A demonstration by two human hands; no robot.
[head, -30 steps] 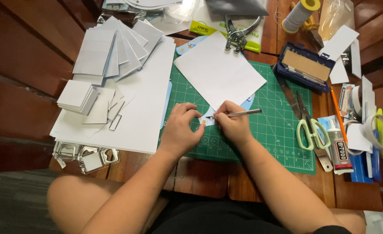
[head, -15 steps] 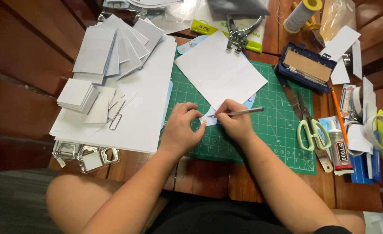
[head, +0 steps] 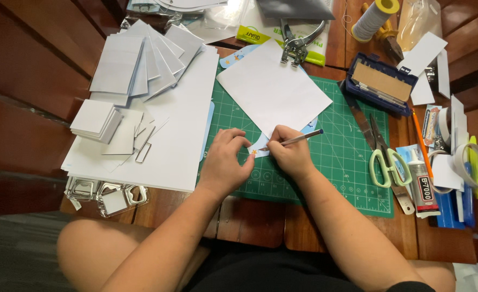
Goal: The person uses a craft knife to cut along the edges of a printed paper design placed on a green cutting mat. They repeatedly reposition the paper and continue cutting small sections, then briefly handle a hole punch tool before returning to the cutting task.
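My right hand [head: 287,154] grips a slim craft knife [head: 302,138] like a pen, its tip pressed on a small pale blue printed paper piece [head: 258,148] on the green cutting mat [head: 331,167]. My left hand [head: 225,162] rests beside it, fingertips pinning the edge of that small piece. A white sheet of paper [head: 274,89] lies tilted on the mat just beyond both hands, covering more blue printed paper.
Large white boards [head: 163,140] and stacks of grey cards [head: 133,62] lie to the left. Green-handled scissors [head: 385,159], a glue tube [head: 423,186], tape rolls [head: 474,162], a blue box [head: 379,81], a hole punch [head: 295,46] and a thread spool [head: 374,16] crowd the right and back.
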